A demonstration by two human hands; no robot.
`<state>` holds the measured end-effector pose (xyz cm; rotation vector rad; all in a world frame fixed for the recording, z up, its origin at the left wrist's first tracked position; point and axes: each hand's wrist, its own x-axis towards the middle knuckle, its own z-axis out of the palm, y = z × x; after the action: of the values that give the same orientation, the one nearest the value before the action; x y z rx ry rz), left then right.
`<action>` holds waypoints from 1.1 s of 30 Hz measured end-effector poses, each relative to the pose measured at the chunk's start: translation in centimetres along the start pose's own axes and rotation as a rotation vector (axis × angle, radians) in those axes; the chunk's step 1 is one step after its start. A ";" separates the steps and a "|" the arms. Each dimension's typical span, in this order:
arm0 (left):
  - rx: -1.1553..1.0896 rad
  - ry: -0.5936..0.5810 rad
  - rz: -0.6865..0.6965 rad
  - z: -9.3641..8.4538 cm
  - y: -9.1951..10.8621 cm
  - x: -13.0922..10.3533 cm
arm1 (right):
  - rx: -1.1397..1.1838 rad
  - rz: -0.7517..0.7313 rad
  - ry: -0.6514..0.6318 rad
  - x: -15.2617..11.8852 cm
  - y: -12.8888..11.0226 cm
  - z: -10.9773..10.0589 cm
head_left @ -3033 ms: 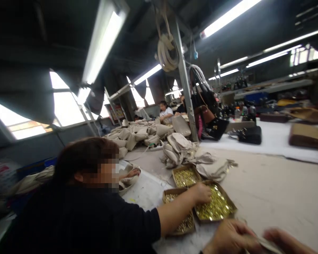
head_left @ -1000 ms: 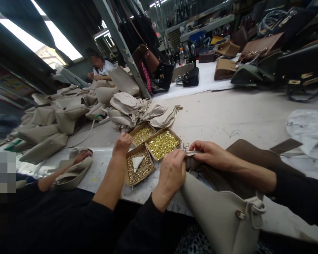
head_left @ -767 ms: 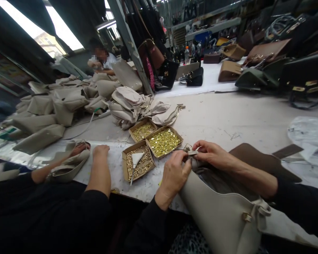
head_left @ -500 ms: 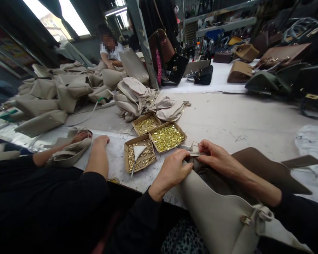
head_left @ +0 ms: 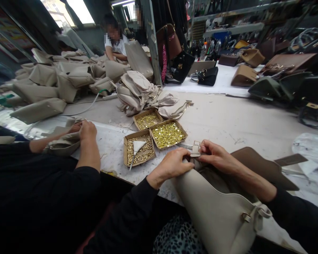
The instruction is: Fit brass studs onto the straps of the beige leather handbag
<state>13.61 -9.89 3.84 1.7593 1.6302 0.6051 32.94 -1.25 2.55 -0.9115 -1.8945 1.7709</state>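
I see a dim interior lit mainly by a bright, overexposed window (head_left: 81, 8) at the upper left. The pale worktable (head_left: 228, 120) reflects soft, even light with faint shadows. Wide-angle distortion bends the edges; the far shelves (head_left: 228, 28) appear slightly soft, and dark sleeves lose detail.

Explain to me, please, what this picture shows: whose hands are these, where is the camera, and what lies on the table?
The camera sits on a person's head and looks down at that person's own hands. The left hand and the right hand both pinch a small beige strap tab with a metal buckle on a beige leather handbag. On the pale worktable stand three shallow cardboard trays of small gold metal fittings. The other hands, at the left, belong to a co-worker holding another beige piece. More beige bags are piled behind.
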 end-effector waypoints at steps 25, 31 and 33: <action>0.514 0.076 -0.024 2.5 2.8 0.0 | -0.179 -0.115 0.077 -0.5 1.5 -0.7; 0.663 0.010 0.065 2.7 2.7 0.5 | -0.218 -0.106 0.086 -0.4 1.9 -1.0; 0.702 0.001 0.094 2.9 2.7 0.8 | -0.244 -0.097 0.095 -0.4 2.1 -1.2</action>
<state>17.63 -9.53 3.80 2.3281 1.9087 0.0551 34.42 -0.70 0.67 -0.9510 -2.0858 1.4379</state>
